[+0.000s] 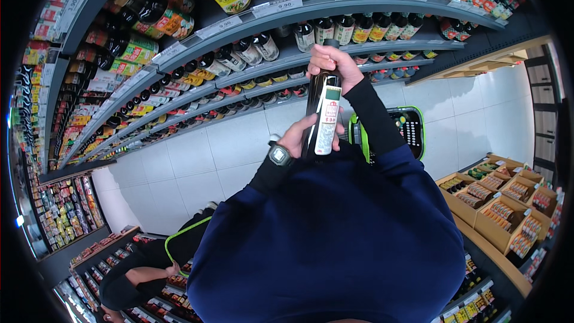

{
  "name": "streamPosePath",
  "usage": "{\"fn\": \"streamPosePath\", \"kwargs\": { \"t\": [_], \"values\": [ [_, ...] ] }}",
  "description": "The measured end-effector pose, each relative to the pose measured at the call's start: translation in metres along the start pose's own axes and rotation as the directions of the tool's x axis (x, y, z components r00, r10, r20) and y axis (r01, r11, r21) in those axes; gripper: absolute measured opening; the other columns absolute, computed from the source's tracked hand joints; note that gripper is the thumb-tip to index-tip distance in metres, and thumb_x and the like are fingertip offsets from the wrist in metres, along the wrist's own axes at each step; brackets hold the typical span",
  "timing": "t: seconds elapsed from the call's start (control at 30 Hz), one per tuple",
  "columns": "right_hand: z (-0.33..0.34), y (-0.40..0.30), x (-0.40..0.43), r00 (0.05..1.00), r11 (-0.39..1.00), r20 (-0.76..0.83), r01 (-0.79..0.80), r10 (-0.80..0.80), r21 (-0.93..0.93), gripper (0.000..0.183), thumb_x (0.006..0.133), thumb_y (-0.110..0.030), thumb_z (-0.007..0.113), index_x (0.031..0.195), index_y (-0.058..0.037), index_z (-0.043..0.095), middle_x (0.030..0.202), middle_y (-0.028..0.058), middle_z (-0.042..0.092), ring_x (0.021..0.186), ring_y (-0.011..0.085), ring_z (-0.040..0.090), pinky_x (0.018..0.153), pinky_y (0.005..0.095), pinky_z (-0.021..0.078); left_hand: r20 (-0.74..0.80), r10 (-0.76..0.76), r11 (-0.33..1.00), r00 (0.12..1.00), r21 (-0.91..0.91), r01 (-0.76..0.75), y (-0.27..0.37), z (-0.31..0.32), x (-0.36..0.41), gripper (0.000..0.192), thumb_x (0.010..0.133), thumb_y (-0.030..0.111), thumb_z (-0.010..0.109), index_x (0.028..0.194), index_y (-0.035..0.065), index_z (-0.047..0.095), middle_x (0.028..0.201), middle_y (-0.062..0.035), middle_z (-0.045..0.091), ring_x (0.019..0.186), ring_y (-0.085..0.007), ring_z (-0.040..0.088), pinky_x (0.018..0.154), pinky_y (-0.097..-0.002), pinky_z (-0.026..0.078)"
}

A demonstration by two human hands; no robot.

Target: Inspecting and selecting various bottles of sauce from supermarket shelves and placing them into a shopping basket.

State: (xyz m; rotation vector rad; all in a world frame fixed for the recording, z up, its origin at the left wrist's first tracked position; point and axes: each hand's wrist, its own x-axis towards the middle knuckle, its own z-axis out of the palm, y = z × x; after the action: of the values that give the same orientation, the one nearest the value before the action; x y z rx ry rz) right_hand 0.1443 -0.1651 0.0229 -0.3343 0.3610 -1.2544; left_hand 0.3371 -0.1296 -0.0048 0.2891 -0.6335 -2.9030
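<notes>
A tall dark bottle with a white and green label (pixel 331 116) is held in front of my chest, its neck pointing towards the shelves. My right hand (pixel 336 63) grips it around the neck, just below the dark cap. Lower down, my left hand (pixel 299 135) wraps around the body, with fingertips showing past the label's far side. A digital watch (pixel 279 155) sits on my left wrist. Partly hidden by my right forearm, a black shopping basket with a bright green rim (pixel 422 130) is beyond it, low near the tiled floor.
Ahead curves a grey multi-tier shelf (pixel 309 4) with rows of sauce bottles (pixel 368 27) and price tags. Cardboard display boxes (pixel 497 206) hold packaged goods at right. Behind me on the left, a person in black (pixel 130 278) holds a green-edged basket (pixel 172 251). Pale floor tiles (pixel 193 157) lie between.
</notes>
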Motion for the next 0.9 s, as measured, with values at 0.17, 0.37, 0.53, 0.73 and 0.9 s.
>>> {"fn": "streamPosePath", "kwargs": {
  "t": [0.17, 0.37, 0.53, 0.73, 0.9],
  "values": [
    [0.002, 0.002, 0.001, 0.987, 0.993, 0.162, -0.005, -0.014, 0.115, 0.04, 0.097, -0.027, 0.048, 0.06, -0.02, 0.035, 0.051, -0.0105, 0.036, 0.065, 0.0096, 0.051, 0.081, 0.0297, 0.0462, 0.157, 0.058, 0.98, 0.986, -0.196, -0.026, -0.018, 0.002, 0.016, 0.093, 0.075, 0.058, 0.067, 0.14, 0.0019, 0.029, 0.087, -0.0122, 0.052, 0.066, -0.0256, 0.057, 0.074, -0.0407, 0.055],
    [-0.001, 0.009, 0.007, 0.993, 1.0, -0.116, 0.013, -0.015, -0.019, 0.032, 0.097, -0.028, 0.052, 0.069, -0.0139, 0.046, 0.061, -0.003, 0.051, 0.073, 0.0134, 0.058, 0.081, 0.0324, 0.0515, 0.193, 0.098, 0.919, 0.976, -0.395, -0.014, -0.017, -0.003, 0.013, 0.077, 0.078, 0.046, 0.064, 0.136, 0.0045, 0.034, 0.082, -0.0087, 0.049, 0.066, -0.0238, 0.056, 0.06, -0.0353, 0.049],
    [0.007, 0.008, 0.006, 0.921, 0.964, -0.387, -0.061, -0.046, -0.26, 0.034, 0.093, -0.035, 0.057, 0.074, -0.0076, 0.059, 0.077, 0.0068, 0.064, 0.08, 0.0194, 0.066, 0.075, 0.032, 0.0537, -0.021, 0.035, 0.997, 0.999, -0.062, -0.036, 0.001, -0.013, 0.008, 0.06, 0.081, 0.036, 0.063, 0.127, 0.0046, 0.04, 0.091, -0.0127, 0.058, 0.073, -0.0255, 0.063, 0.066, -0.0364, 0.053],
    [0.005, 0.011, 0.008, 0.947, 0.885, -0.312, -0.084, -0.071, -0.457, 0.04, 0.092, -0.041, 0.058, 0.071, -0.0063, 0.058, 0.072, 0.0064, 0.061, 0.079, 0.0183, 0.065, 0.073, 0.0294, 0.0515, -0.154, 0.058, 0.998, 0.986, 0.016, -0.057, 0.002, -0.01, 0.009, 0.053, 0.079, 0.029, 0.067, 0.12, 0.0023, 0.044, 0.094, -0.013, 0.061, 0.074, -0.0237, 0.065, 0.064, -0.0356, 0.055],
    [0.003, 0.006, 0.007, 0.974, 0.873, -0.216, -0.045, -0.07, -0.486, 0.04, 0.091, -0.039, 0.059, 0.065, -0.0093, 0.052, 0.067, 0.0036, 0.056, 0.075, 0.0153, 0.062, 0.069, 0.0276, 0.0469, -0.152, 0.089, 0.98, 0.984, 0.19, -0.059, -0.002, -0.018, 0.009, 0.05, 0.08, 0.026, 0.066, 0.118, 0.0017, 0.044, 0.095, -0.0129, 0.062, 0.074, -0.0235, 0.065, 0.063, -0.0358, 0.056]
  ]
}}
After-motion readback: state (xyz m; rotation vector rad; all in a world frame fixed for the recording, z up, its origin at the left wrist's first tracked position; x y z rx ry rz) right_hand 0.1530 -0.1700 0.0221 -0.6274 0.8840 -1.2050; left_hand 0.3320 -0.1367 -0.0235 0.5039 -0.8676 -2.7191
